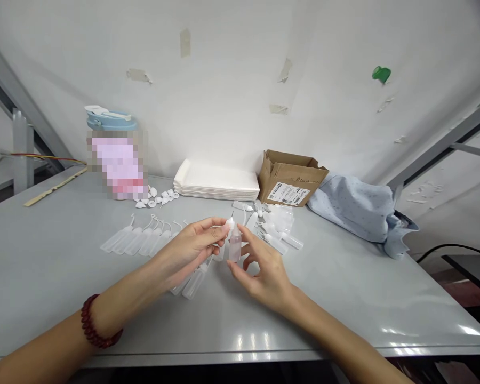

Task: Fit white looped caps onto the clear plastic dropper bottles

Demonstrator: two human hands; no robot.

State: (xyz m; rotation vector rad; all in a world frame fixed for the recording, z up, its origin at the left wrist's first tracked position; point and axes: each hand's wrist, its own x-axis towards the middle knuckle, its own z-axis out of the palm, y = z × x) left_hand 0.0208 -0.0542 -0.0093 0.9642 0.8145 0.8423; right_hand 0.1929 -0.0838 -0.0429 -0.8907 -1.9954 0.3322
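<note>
Your right hand (pixel 264 272) pinches the bottle (pixel 234 248) upright, steadying it; your left hand (pixel 192 248) pinches the tip (pixel 229 225) above.

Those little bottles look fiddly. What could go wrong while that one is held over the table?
1. The small bottle has a thin needle tip pointing up beside the left hand, so it might prick a finger.
2. The right hand grips it only with its fingers. It could slip onto the loose bottles lying just below.
3. A forearm sweep could scatter the row of bottles on the table.
</note>
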